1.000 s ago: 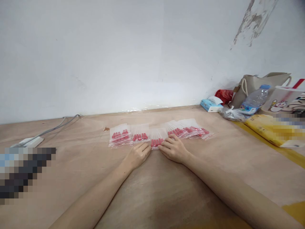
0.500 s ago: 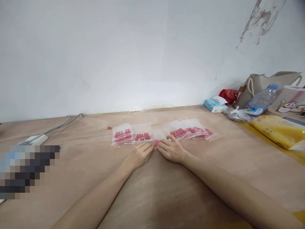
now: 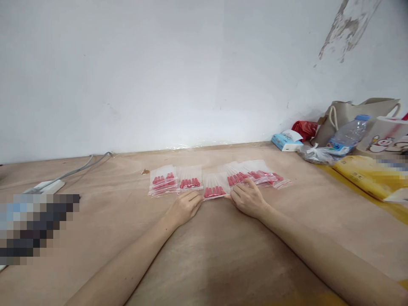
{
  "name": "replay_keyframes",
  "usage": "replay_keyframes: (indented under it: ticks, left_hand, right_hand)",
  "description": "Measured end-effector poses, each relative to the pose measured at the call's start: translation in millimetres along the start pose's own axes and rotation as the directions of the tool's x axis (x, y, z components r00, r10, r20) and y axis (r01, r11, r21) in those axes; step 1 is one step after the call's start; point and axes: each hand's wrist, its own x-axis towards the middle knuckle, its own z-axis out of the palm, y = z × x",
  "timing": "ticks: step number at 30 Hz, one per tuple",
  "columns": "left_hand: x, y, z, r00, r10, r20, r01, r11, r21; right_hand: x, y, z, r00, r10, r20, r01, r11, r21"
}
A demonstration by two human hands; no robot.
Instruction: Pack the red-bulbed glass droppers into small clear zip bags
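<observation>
A small clear zip bag (image 3: 215, 180) with a row of red pieces lies flat in the middle, its sealing edge toward me. My left hand (image 3: 187, 206) has its fingers closed at the near left corner of this bag. At the near right corner, my right hand (image 3: 250, 199) is curled, with its thumb and finger pinched on the edge. To the left lie more filled zip bags, a left stack (image 3: 163, 180) and a nearer one (image 3: 190, 178). On the right, overlapping zip bags (image 3: 255, 172) fan out beyond my right hand.
A power strip (image 3: 47, 187) with a grey cable sits on the left, near a blurred-out item (image 3: 32, 229). At the right stand a blue tissue pack (image 3: 287, 142), a plastic bottle (image 3: 349, 136), a beige bag (image 3: 366, 108) and a yellow package (image 3: 363, 174). A white wall (image 3: 191, 76) bounds the back.
My right hand has moved right along the near edge of the middle zip bag, away from my left hand, uncovering its red pieces. My left hand has barely moved.
</observation>
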Motion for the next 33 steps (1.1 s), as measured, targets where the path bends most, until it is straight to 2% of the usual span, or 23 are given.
replay_keyframes:
  ticks: [5, 9, 12, 14, 16, 18, 20, 22, 25, 27, 30, 33]
  left_hand:
    - [-0.8, -1.5, 1.7, 1.0, -0.012, 0.024, 0.012, 1.0, -0.011]
    - [6.7, 2.0, -3.0, 0.997, -0.059, 0.049, 0.058, 0.998, 0.025]
    - [9.4, 4.0, -7.1, 0.982, -0.171, 0.086, 0.158, 0.977, 0.143]
    - [7.1, 3.2, -6.6, 0.949, -0.291, 0.12, 0.257, 0.936, 0.24]
    - [3.3, 0.7, -2.9, 0.906, -0.385, 0.177, 0.33, 0.903, 0.275]
    - [1.0, -2.2, 2.9, 0.876, -0.414, 0.248, 0.357, 0.901, 0.245]
    - [2.3, -4.0, 9.5, 0.873, -0.389, 0.295, 0.346, 0.919, 0.188]
    - [6.9, -3.4, 15.6, 0.883, -0.36, 0.301, 0.329, 0.932, 0.149]
    - [14.5, 0.6, 19.9, 0.896, -0.349, 0.275, 0.324, 0.936, 0.136]
    - [16.0, 0.9, 15.5, 0.9, -0.371, 0.229, 0.347, 0.927, 0.141]
    - [9.9, -13.3, -5.7, 0.887, -0.445, 0.126, 0.423, 0.891, 0.165]
    - [-4.5, -45.9, -35.8, 0.857, -0.514, 0.038, 0.499, 0.845, 0.191]
  right_hand:
    - [2.9, 1.5, -5.5, 0.999, 0.022, 0.039, -0.026, 0.995, 0.095]
    - [18.3, -11.1, -6.7, 0.987, 0.03, 0.158, -0.064, 0.974, 0.216]
    - [26.3, -21.9, -0.3, 0.959, 0.005, 0.284, -0.08, 0.964, 0.252]
    - [28.5, -24.0, 3.9, 0.932, 0.083, 0.354, -0.174, 0.957, 0.234]
    - [31.3, -21.0, 6.2, 0.89, 0.239, 0.388, -0.334, 0.922, 0.198]
    - [36.7, -14.6, 7.8, 0.837, 0.38, 0.394, -0.473, 0.864, 0.171]
    - [44.3, -8.3, 11.1, 0.802, 0.456, 0.386, -0.547, 0.819, 0.17]
    - [51.2, -5.3, 17.1, 0.813, 0.447, 0.372, -0.545, 0.81, 0.216]
    - [53.9, -8.5, 26.6, 0.88, 0.306, 0.365, -0.425, 0.849, 0.313]
    - [50.0, -13.3, 29.1, 0.897, 0.252, 0.363, -0.376, 0.867, 0.327]
    - [39.7, -17.7, 25.8, 0.907, 0.268, 0.324, -0.37, 0.874, 0.313]
    - [28.9, -16.9, 21.3, 0.935, 0.237, 0.263, -0.319, 0.886, 0.338]
